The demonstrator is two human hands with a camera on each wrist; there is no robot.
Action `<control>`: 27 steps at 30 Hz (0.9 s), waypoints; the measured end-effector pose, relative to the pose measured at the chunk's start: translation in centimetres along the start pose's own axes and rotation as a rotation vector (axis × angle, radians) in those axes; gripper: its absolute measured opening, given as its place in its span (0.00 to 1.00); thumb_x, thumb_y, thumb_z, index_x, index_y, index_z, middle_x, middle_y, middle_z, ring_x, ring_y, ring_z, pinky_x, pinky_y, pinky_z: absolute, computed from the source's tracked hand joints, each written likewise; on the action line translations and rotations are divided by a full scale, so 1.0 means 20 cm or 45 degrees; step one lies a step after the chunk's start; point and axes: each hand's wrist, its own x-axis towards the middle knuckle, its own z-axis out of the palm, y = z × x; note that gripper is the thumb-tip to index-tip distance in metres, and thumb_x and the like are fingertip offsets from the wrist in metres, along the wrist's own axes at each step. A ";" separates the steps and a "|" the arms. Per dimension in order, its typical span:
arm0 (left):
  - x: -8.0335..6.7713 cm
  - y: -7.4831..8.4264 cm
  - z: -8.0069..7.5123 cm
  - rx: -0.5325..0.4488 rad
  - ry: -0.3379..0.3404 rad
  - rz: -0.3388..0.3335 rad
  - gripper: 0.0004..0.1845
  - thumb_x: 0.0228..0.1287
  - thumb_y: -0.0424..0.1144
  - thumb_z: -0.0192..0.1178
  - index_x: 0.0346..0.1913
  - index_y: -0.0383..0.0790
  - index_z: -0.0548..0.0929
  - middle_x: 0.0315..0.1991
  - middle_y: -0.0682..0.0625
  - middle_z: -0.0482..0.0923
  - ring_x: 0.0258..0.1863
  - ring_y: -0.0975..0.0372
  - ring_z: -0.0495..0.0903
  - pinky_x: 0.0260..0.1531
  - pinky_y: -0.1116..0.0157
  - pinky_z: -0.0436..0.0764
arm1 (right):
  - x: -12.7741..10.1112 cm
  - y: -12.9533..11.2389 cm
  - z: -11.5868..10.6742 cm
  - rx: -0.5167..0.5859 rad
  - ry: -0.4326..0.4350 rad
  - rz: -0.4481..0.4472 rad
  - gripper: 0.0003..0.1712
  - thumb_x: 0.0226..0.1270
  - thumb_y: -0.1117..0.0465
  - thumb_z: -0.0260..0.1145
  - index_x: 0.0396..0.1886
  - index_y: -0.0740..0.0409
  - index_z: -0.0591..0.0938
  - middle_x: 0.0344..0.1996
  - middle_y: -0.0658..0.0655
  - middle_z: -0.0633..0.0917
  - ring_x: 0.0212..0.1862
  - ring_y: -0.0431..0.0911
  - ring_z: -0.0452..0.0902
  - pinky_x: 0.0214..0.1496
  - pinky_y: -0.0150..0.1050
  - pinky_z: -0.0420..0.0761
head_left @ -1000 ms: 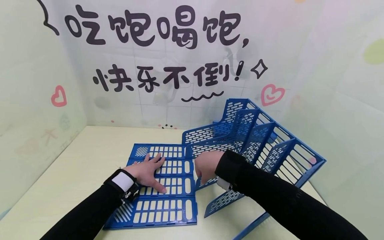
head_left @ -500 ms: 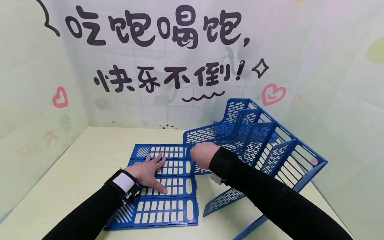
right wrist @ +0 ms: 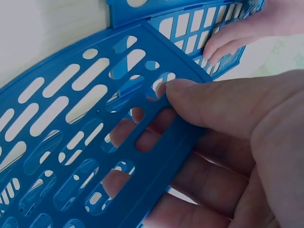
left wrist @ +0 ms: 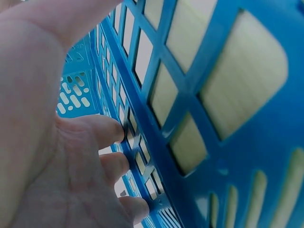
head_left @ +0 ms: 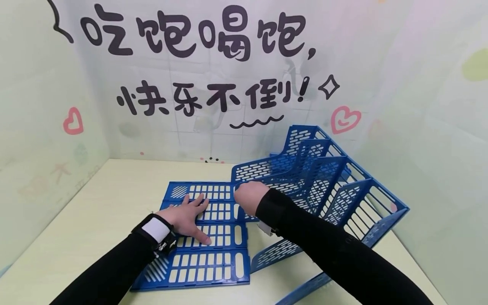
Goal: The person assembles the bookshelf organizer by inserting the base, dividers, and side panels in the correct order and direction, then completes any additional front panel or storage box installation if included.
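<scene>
My left hand [head_left: 187, 218] rests with spread fingers on a flat, blue plastic slotted panel [head_left: 209, 250], made of several joined strips. In the left wrist view, its fingertips touch the lattice. My right hand [head_left: 249, 197] pinches the free end of a perforated blue divider [right wrist: 142, 190], thumb on one face and fingers behind it, as the right wrist view shows. This divider belongs to a blue file rack [head_left: 343, 163] standing at an angle on the right. The pinched end is at the flat panel's right edge; the right hand hides their contact in the head view.
The pale tabletop [head_left: 95, 237] extends left of the panel. Behind it hangs a white printed sheet [head_left: 152, 144], with more sheeting on both sides. A front divider [head_left: 276, 254] and an end panel [head_left: 305, 288] of the rack project towards me beneath the right forearm.
My right hand has moved left and away from me, bringing the divider's end to the flat panel's edge. The rack's front dividers have shifted slightly left. My left hand has stayed in place.
</scene>
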 end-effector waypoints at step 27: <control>-0.01 -0.01 0.01 -0.016 0.001 0.036 0.73 0.51 0.71 0.81 0.91 0.46 0.52 0.93 0.40 0.37 0.88 0.28 0.30 0.74 0.15 0.42 | -0.50 -0.07 -0.01 0.433 -0.271 -0.130 0.12 0.73 0.49 0.78 0.50 0.48 0.94 0.43 0.45 0.93 0.40 0.38 0.84 0.52 0.32 0.86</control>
